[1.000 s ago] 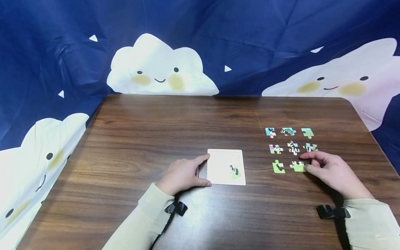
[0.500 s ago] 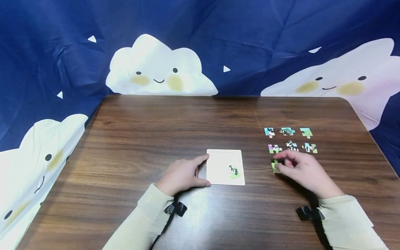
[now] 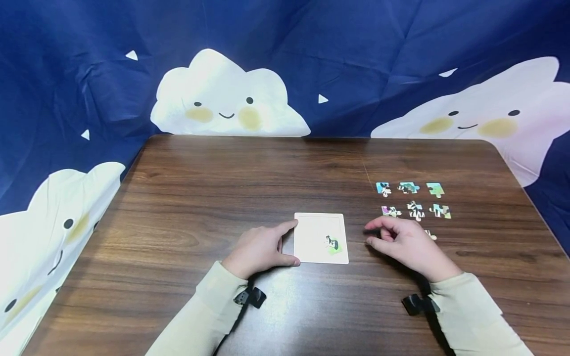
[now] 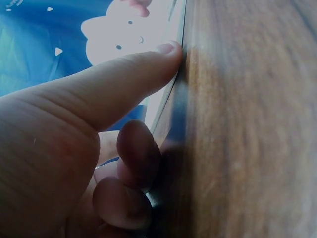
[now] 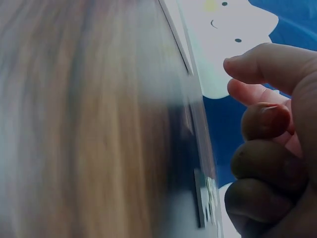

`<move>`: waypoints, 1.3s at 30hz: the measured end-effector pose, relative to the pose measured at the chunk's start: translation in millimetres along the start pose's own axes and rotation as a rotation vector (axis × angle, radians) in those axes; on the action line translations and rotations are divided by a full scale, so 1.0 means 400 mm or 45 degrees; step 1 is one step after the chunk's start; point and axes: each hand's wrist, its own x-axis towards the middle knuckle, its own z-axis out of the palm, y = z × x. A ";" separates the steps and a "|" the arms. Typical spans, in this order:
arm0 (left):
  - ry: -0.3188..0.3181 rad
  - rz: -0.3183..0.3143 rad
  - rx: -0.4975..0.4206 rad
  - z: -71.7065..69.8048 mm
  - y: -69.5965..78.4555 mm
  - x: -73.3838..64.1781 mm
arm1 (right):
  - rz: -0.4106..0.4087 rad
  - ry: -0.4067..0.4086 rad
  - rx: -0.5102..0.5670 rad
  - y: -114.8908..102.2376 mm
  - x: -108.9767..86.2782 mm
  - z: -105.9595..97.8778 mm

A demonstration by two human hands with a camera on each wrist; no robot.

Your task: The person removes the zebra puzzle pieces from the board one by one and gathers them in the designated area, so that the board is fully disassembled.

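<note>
A cream square puzzle board (image 3: pixel 313 237) with a small black, white and green picture lies mid-table in the head view. At its left edge rests my left hand (image 3: pixel 258 249), index fingertip by the upper corner and thumb (image 4: pixel 143 67) by the lower one. To the right of the board, my right hand (image 3: pixel 407 242) hovers low, thumb and index fingertip slightly apart with nothing between them; its other fingers curl inward in the right wrist view. Part of a jigsaw piece (image 3: pixel 430 235) peeks out behind it. The green bottom-left piece's place is covered by the hand.
Several jigsaw pieces lie in rows at the right: a green piece (image 3: pixel 435 190), a blue piece (image 3: pixel 383 189) and a zebra-striped piece (image 3: pixel 416 211) among them. The brown wooden table (image 3: pixel 200 188) ends at a blue cloth (image 3: pixel 347 44) with white clouds.
My right hand has moved left from the bottom row's right-hand piece, past the green piece, towards the board. The left hand and board stay where they were.
</note>
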 end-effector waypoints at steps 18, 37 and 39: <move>0.019 -0.002 -0.003 -0.001 -0.001 -0.001 | 0.004 -0.176 0.018 -0.064 0.036 0.067; 0.012 -0.014 0.017 0.000 0.002 -0.001 | 0.001 -0.253 -0.107 -0.082 0.048 0.094; 0.010 -0.014 0.016 0.000 0.002 -0.001 | -0.007 -0.247 -0.119 -0.083 0.047 0.094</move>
